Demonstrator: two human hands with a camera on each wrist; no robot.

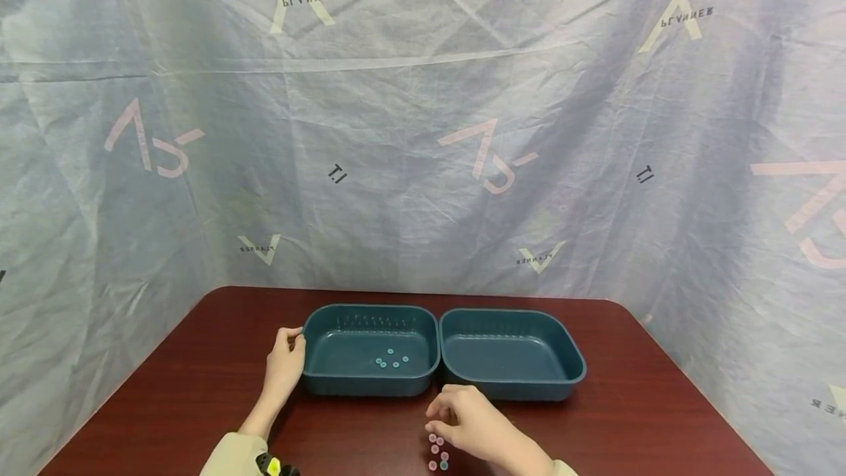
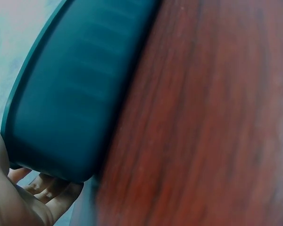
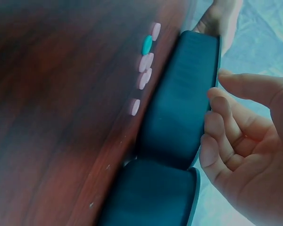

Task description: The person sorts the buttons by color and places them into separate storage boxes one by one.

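My left hand [image 1: 285, 366] grips the left end of a dark teal tray [image 1: 370, 386], its fingers curled against the outer wall in the left wrist view. Several small teal button-like discs [image 1: 396, 364] lie on that tray's floor. Over the table in front of the trays is my right hand [image 1: 472, 421], fingers loosely bent. Thumb and fingertips stand apart in the right wrist view, with nothing visible between them. Beside and below this hand, several pink discs [image 1: 435, 449] and one teal disc [image 1: 444, 466] lie in a loose cluster on the table.
A second teal tray [image 1: 505, 390] stands against the first one's right side, with no discs visible in it. Both sit on a dark red wood-grain table [image 1: 661, 417]. A printed grey cloth [image 1: 396, 226] hangs behind and along the sides.
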